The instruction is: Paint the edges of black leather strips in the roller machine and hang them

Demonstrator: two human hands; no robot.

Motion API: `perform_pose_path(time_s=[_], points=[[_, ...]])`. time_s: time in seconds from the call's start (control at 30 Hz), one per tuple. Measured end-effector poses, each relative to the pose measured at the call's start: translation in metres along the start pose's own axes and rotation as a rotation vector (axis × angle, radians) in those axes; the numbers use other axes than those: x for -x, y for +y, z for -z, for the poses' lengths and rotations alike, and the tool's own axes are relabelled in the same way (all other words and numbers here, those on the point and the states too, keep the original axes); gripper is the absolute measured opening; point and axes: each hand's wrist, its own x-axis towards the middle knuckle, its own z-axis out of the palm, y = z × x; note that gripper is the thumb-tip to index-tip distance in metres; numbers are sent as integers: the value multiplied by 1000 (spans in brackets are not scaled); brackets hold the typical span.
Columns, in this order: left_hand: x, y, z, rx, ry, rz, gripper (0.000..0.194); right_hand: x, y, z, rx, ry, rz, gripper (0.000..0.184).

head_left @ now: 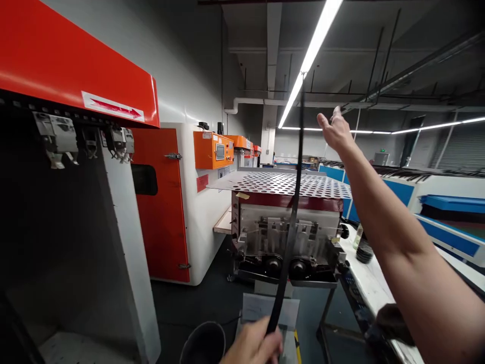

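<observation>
My left hand (252,344) sits low at the bottom of the view, gripping the lower end of a long, thin black strip (292,222), possibly rubber or plastic. The strip rises almost vertically and curves slightly, passing in front of a metal machine (288,232) with black rollers. My right hand (335,132) is raised high to the right of the strip, its fingers spread and nothing in them. The hand is near the strip's upper part but apart from it. A perforated metal sheet (280,184) lies on top of the machine.
A white workbench (369,283) to the right holds a bottle and a stack of black discs. A black bucket (202,344) stands at the bottom. A red-topped cabinet (76,65) looms on the left, and orange-and-white machines line the wall.
</observation>
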Motion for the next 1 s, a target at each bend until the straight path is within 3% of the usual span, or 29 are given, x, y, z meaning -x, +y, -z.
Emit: perform_pose_path(time_s=[0.07,0.1,0.13,0.2,0.27,0.33,0.4,0.53,0.63,0.7,0.77,0.87,1.0], points=[[-19,23,12,162,1,-108,42,45,5,-4,-141,-22,35,47],[-28,32,18,225,1,-143,40,79,7,-5,-249,-85,46,48],[-36,40,24,274,-6,-163,38,118,10,-5,-360,-183,2,52],[-49,50,34,348,-50,-170,34,198,11,-8,-606,-503,-203,57],[-58,52,43,403,-112,-164,33,265,4,-13,-783,-735,-401,58],[-63,49,48,434,-173,-160,35,307,-9,-18,-942,-803,-525,53],[-65,44,51,432,-261,-152,39,326,-24,-21,-1072,-848,-553,45],[-67,39,65,303,-381,-70,51,328,-37,-18,-1097,-899,-487,47],[-76,61,89,81,-360,-24,68,322,-35,-10,-985,-939,-441,49],[-91,93,107,30,-185,-125,68,314,-32,-1,-914,-967,-393,47],[-112,133,124,55,-62,-247,48,298,-30,9,-878,-984,-318,44],[-150,197,143,178,-42,-349,24,258,-25,22,-859,-972,-191,38],[-186,265,161,215,-50,-515,16,195,-13,28,-754,-800,7,35]])
